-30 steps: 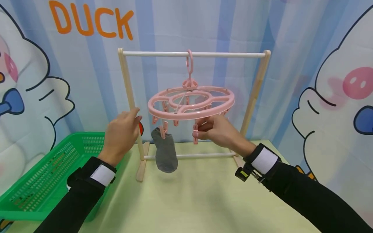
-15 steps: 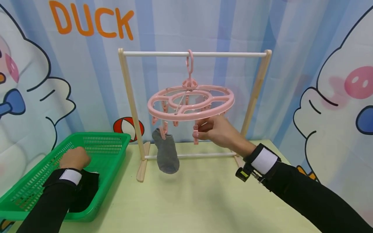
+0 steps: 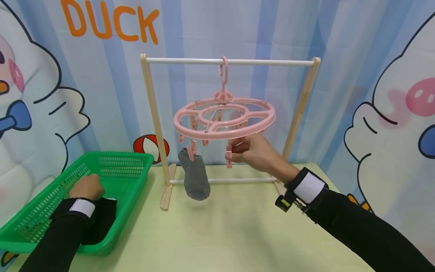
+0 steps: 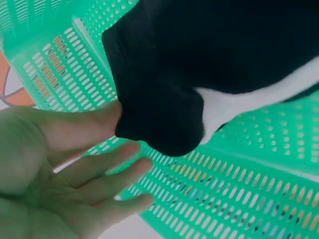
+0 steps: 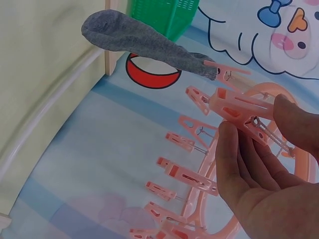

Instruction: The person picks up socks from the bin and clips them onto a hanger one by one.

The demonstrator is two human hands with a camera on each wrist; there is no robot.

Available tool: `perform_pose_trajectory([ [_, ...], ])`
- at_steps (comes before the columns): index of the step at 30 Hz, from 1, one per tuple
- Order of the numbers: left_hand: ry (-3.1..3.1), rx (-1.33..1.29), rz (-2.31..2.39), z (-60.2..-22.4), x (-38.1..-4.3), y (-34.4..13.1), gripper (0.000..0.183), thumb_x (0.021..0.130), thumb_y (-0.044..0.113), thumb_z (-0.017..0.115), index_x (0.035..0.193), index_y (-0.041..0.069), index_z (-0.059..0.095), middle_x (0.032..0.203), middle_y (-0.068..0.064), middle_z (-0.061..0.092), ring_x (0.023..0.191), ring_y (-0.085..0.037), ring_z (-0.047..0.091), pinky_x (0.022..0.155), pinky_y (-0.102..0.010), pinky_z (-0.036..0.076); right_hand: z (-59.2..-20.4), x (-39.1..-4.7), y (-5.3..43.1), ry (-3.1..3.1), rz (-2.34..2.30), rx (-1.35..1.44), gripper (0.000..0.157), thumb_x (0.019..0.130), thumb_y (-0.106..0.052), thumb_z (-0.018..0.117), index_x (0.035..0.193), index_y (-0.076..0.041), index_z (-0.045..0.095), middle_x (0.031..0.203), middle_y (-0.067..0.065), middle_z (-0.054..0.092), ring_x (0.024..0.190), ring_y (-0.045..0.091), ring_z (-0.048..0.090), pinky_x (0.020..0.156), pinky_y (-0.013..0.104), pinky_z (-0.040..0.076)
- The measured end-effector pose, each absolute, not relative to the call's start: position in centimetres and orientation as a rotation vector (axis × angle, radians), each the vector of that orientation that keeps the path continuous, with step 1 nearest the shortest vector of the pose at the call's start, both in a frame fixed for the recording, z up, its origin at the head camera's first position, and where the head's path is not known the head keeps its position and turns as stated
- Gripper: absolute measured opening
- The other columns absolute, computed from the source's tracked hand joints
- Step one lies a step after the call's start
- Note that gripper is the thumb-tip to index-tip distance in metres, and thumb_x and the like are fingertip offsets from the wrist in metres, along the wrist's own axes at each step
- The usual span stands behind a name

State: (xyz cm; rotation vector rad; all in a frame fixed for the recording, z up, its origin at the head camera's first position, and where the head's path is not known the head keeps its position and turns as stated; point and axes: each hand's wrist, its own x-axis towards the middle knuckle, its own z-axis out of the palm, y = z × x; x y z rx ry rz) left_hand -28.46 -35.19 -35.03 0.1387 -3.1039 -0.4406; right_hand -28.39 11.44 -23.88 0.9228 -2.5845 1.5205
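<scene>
Left wrist, black cloth [image 4: 162,94] touching relaxed left hand [image 4: 67,177], right hand [image 5: 264,191] pinching pink clip [image 5: 238,105]

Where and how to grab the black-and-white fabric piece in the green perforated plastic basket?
Probably by the black lower-left corner of the black-and-white fabric piece, as the left wrist view shows it, pinching from that picture's left. That rounded end juts out uncovered inside the green perforated plastic basket, looks soft, and the left grip, fingers loosely extended, is right beside it.
</scene>
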Motion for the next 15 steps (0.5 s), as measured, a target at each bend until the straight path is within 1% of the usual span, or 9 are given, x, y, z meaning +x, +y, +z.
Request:
perform_pose_trajectory([
  [3, -3.062, 0.07, -0.403, -35.3, -28.4, -34.9, 0.03, 0.088, -0.012, 0.045, 0.065, 0.006, 0.039, 0.059, -0.006, 0.034, 0.054, -0.021, 0.036, 0.051, -0.035, 0.032, -24.0, -28.3, 11.6, -2.587, 1.519, 0.9, 0.017, 0.088, -0.005, 0.072, 0.102, 0.0, 0.064, 0.098, 0.012, 0.067, 0.094, 0.018, 0.066, 0.084, 0.039, 0.054],
  [8, -3.045, 0.072, -0.386, -35.5, -28.3, -35.3, 0.021, 0.09, -0.013, 0.043, 0.073, -0.002, 0.049, 0.062, -0.016, 0.045, 0.056, -0.027, 0.046, 0.051, -0.037, 0.034, -24.3, -28.4, 11.6, -2.557, 1.565, 0.933, 0.013, 0.088, -0.002, 0.071, 0.099, 0.001, 0.064, 0.094, 0.013, 0.067, 0.089, 0.02, 0.067, 0.083, 0.038, 0.055],
  [10, -3.027, 0.077, -0.375, -35.7, -28.2, -35.6, 0.022, 0.089, -0.013, 0.044, 0.071, -0.002, 0.05, 0.063, -0.019, 0.048, 0.056, -0.031, 0.051, 0.05, -0.038, 0.037, -24.4, -28.5, 11.6, -2.541, 1.592, 0.956, 0.012, 0.088, -0.001, 0.07, 0.097, 0.001, 0.064, 0.091, 0.014, 0.068, 0.087, 0.021, 0.068, 0.083, 0.037, 0.055],
  [13, -3.004, 0.082, -0.361, -35.8, -28.2, -36.0, 0.027, 0.087, -0.012, 0.047, 0.064, 0.003, 0.046, 0.062, -0.019, 0.049, 0.056, -0.032, 0.053, 0.048, -0.039, 0.039, -24.5, -28.4, 11.6, -2.522, 1.629, 0.969, 0.011, 0.088, 0.001, 0.069, 0.097, 0.002, 0.063, 0.09, 0.015, 0.067, 0.084, 0.023, 0.068, 0.082, 0.036, 0.055],
  [15, -2.989, 0.062, -0.369, -35.7, -28.1, -36.0, 0.035, 0.084, -0.011, 0.049, 0.058, 0.009, 0.039, 0.056, -0.012, 0.044, 0.052, -0.026, 0.049, 0.045, -0.037, 0.038, -24.5, -28.4, 11.7, -2.523, 1.639, 0.961, 0.011, 0.088, 0.001, 0.069, 0.097, 0.003, 0.063, 0.089, 0.015, 0.067, 0.085, 0.023, 0.068, 0.082, 0.036, 0.055],
])
